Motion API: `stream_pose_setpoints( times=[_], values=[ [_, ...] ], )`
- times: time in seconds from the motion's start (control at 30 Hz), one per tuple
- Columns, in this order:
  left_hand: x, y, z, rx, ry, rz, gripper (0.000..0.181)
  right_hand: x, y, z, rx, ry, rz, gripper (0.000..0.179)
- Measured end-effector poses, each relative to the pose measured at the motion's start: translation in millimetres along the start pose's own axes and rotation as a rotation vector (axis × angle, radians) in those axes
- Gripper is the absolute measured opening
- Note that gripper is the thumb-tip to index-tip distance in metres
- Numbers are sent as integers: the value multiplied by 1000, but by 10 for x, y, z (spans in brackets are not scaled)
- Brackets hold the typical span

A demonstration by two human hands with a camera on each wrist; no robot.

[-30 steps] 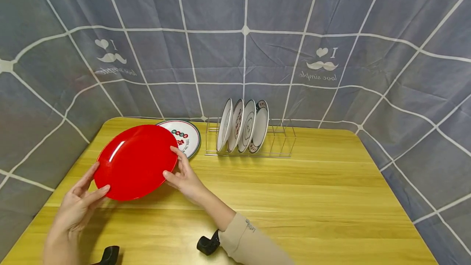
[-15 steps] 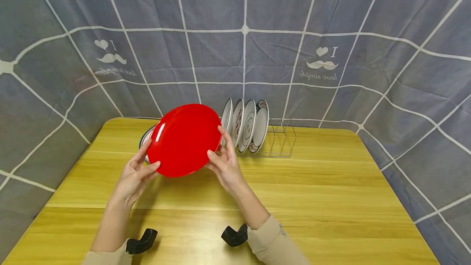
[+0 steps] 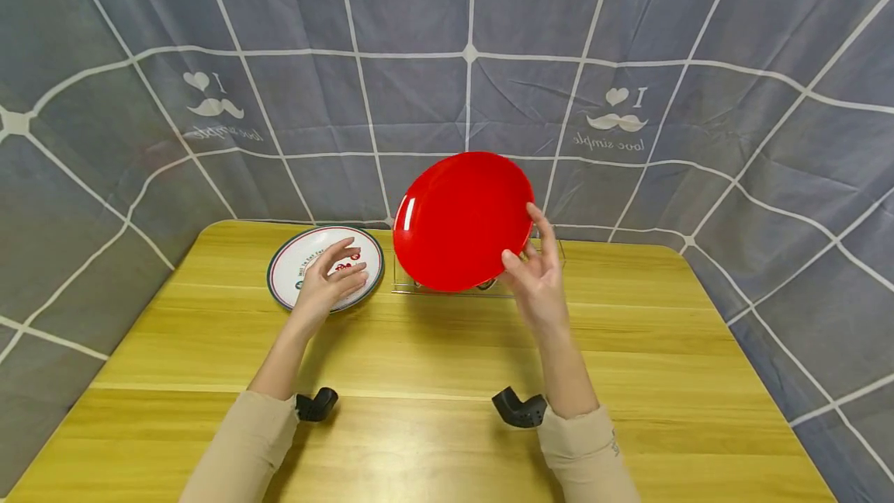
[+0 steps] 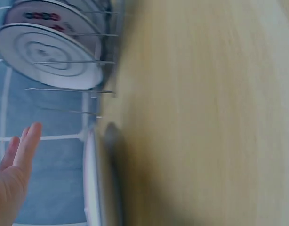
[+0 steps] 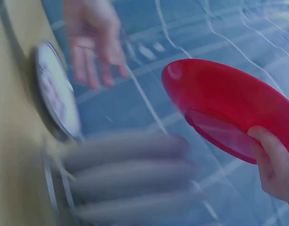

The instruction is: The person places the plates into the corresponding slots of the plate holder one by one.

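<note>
My right hand (image 3: 541, 286) pinches the right rim of a round red plate (image 3: 461, 223), raised and tilted in front of the wire rack. In the right wrist view the thumb lies on the rim of the red plate (image 5: 229, 101), which hangs beside the blurred racked plates (image 5: 130, 179). My left hand (image 3: 328, 282) holds nothing, its fingers loosely extended over a white plate (image 3: 296, 254) with a dark rim and printed design at the table's back left. The left wrist view shows patterned white plates (image 4: 50, 56) standing on edge in the rack.
The wire dish rack (image 3: 401, 291) stands at the table's back edge, mostly hidden behind the red plate in the head view. A grey curtain (image 3: 419, 91) with white lines encloses the wooden table (image 3: 433, 363). Black wrist devices (image 3: 520, 410) project from both sleeves.
The red plate has moved right and upward from the left side to before the rack. Both hands held it earlier; the left hand has let go, uncovering the white plate.
</note>
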State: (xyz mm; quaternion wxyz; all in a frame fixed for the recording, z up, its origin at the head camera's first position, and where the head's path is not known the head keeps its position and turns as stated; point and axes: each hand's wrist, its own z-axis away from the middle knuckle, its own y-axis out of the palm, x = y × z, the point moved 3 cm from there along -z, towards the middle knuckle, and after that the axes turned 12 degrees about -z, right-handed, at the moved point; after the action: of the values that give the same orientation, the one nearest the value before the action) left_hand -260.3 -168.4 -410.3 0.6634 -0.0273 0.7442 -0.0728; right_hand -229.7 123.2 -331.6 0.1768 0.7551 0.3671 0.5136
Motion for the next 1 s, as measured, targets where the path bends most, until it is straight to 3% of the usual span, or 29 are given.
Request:
stream_pose_setpoints(
  times=[0.17,0.37,0.6,0.77,1.0],
  values=[
    [119,110,-211,1,2,-168,62,360,-198,-23,-20,-128,-48,62],
    [155,253,-370,20,24,-253,59,689,-484,14,-123,-264,-101,60],
    [163,356,-483,-45,48,-299,42,875,-766,78,-268,-332,-6,61],
    [139,410,-514,-91,65,-270,33,799,-861,90,-327,-251,202,60],
    [185,443,-566,-121,60,-246,30,582,-852,6,-247,-190,624,61]
  ],
)
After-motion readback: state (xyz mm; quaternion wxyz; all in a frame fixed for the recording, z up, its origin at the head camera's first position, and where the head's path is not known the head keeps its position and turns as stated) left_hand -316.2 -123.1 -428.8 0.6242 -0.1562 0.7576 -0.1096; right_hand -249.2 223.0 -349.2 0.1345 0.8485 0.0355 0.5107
